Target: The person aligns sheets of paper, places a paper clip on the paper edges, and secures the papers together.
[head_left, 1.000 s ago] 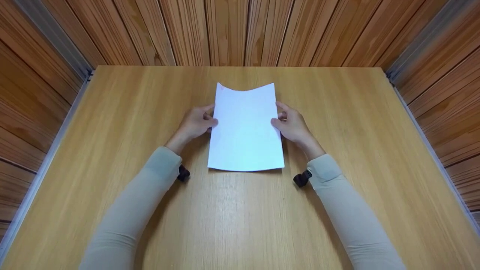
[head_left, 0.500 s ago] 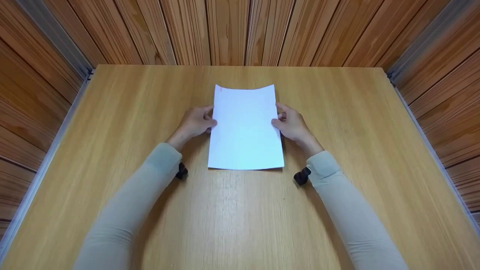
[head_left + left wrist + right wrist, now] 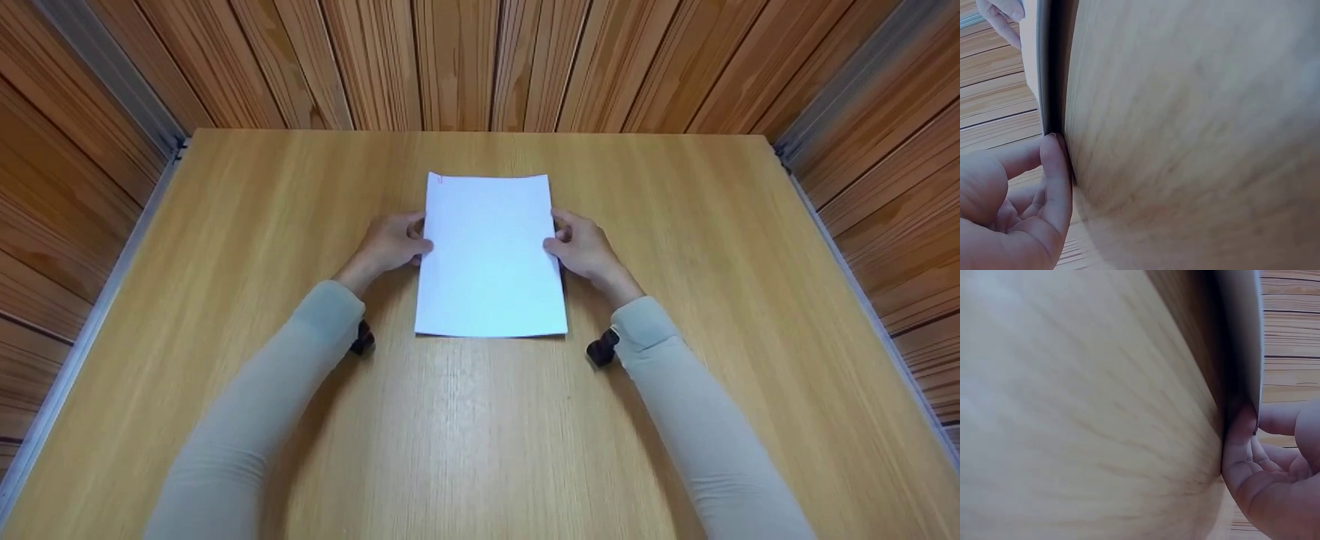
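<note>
White paper (image 3: 491, 259) lies level in the head view, its short sides facing toward and away from me, with a small red mark at its far left corner. My left hand (image 3: 386, 244) pinches the left long edge, thumb on top and fingers underneath. On the opposite edge my right hand (image 3: 589, 247) pinches it the same way. Both wrist views show a dark gap between the paper (image 3: 1244, 332) and the tabletop, with the fingertips beneath the edge. Whether it is one sheet or a thin stack, I cannot tell.
The wooden table (image 3: 480, 435) spreads out on all sides of the paper. Wood-plank walls (image 3: 457, 67) stand behind it and at both sides, with grey metal rails along the side edges. A small black camera (image 3: 602, 349) sits at each wrist.
The paper has come down closer to the table and flattened; its sagging far edge is now almost straight. Both hands keep their pinch on its edges and have hardly shifted.
</note>
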Motion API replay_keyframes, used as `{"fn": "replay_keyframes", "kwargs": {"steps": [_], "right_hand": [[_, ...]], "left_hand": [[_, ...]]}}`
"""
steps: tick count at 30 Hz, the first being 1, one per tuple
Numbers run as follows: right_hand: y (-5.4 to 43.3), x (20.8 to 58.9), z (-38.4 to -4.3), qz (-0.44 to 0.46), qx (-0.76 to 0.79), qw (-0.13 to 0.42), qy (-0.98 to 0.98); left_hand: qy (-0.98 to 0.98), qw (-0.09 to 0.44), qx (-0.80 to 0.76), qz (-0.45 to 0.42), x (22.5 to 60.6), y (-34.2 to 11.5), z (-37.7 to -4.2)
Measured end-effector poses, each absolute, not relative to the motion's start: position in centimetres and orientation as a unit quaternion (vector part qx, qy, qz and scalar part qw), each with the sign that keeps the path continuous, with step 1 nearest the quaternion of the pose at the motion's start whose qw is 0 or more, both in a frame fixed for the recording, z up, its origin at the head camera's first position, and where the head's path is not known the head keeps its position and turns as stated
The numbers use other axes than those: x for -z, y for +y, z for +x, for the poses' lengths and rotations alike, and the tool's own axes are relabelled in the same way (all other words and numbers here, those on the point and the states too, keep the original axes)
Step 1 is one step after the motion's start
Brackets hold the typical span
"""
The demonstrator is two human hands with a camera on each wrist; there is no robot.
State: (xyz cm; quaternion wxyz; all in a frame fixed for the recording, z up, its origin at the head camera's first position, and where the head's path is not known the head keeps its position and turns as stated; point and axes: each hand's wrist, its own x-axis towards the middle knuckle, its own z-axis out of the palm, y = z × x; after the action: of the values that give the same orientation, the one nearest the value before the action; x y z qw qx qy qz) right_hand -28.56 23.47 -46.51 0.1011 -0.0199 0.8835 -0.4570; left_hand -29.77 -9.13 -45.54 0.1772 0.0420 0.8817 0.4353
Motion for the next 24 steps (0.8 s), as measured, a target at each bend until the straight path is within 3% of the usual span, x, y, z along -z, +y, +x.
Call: {"fn": "replay_keyframes", "kwargs": {"steps": [10,24], "right_hand": [[23.72,46.36,-29.03,0.009,0.429,0.138,0.893],[23.45,46.13,-29.15,0.003,0.406,0.143,0.902]], "left_hand": [[0.889,0.194,-0.413,0.039,45.28,-8.88,-30.29],[0.892,0.199,-0.404,0.029,45.1,-8.88,-30.54]]}}
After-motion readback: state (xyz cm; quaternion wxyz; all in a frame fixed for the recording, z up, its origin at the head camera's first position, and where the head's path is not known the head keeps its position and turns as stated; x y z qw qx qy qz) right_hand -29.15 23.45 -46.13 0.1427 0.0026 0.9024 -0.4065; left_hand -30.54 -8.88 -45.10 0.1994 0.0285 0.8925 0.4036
